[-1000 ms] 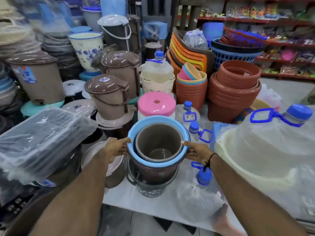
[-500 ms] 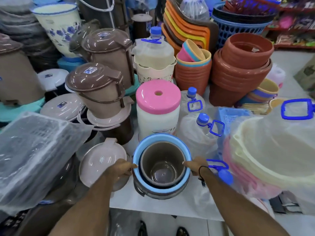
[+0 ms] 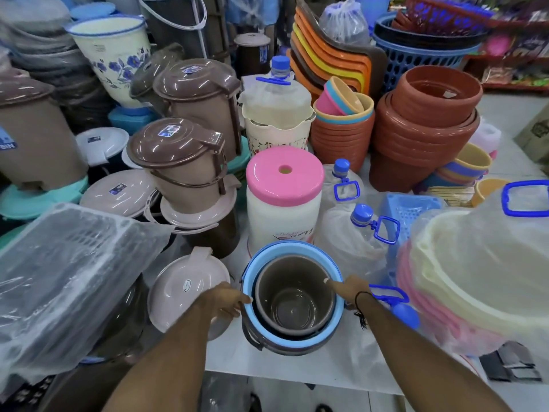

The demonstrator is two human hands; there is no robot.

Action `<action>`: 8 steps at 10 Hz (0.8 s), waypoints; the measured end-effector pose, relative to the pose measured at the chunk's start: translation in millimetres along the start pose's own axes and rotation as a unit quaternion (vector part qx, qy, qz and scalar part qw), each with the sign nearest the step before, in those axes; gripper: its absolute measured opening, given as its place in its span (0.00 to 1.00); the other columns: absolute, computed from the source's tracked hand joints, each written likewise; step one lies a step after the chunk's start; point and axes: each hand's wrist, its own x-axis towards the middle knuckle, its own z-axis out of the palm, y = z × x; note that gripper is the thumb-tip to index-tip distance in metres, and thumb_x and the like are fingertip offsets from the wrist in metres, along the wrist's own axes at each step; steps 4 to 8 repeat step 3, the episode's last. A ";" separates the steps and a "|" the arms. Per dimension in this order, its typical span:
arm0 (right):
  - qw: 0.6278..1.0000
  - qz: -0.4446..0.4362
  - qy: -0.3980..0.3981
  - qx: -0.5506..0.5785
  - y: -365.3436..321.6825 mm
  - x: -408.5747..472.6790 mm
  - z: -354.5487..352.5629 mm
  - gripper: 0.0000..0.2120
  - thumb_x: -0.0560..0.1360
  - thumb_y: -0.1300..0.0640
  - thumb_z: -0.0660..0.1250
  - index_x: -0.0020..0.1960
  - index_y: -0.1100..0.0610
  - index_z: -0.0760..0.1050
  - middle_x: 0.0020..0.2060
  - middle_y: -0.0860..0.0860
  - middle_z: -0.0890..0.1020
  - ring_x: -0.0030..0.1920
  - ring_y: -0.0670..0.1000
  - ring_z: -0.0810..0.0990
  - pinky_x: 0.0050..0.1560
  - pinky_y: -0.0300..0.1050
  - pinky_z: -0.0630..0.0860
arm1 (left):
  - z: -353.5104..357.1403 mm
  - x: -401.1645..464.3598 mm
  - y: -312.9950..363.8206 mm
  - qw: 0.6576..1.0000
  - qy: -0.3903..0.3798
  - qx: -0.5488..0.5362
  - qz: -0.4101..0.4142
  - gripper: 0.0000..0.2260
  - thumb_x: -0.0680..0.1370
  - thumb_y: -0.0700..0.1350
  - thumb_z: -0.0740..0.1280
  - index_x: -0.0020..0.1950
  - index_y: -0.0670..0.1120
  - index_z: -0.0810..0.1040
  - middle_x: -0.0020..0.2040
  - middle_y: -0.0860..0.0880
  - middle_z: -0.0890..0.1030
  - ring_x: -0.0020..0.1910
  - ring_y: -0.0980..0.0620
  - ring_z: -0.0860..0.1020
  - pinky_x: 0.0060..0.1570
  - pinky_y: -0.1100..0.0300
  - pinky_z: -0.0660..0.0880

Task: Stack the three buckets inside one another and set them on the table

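Three buckets sit nested on the white table [image 3: 350, 370] near its front edge. The innermost is a brown bucket [image 3: 294, 295]. It stands inside a bucket with a light blue rim [image 3: 269, 252], and a dark outer bucket [image 3: 267, 346] shows below that rim. My left hand [image 3: 224, 301] grips the blue rim on its left side, thumb on top. My right hand [image 3: 347, 289] holds the rim on the right, fingers hooked over the edge. The bottoms of the outer two buckets are hidden.
A pink-lidded white container [image 3: 283, 197] stands just behind the stack. A beige lid [image 3: 190, 286] lies to its left, wrapped trays [image 3: 68, 272] further left. Clear jugs with blue caps [image 3: 361, 230] and wrapped basins [image 3: 481, 263] crowd the right. Terracotta pots [image 3: 424, 129] stand behind.
The nested buckets have come down from above the dark bucket into it and now rest low on the table. Both hands stayed on the blue rim.
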 end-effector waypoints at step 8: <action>0.993 -0.055 0.102 -0.028 -20.2 -9.3 -16.4 0.36 0.74 0.33 0.59 0.71 0.59 0.66 0.67 0.59 0.74 0.65 0.60 0.73 0.62 0.54 0.71 | -5.8 0.1 27.8 0.979 0.172 0.073 0.081 0.30 0.75 0.62 0.65 0.68 0.43 0.70 0.67 0.42 0.75 0.61 0.42 0.75 0.57 0.49 0.75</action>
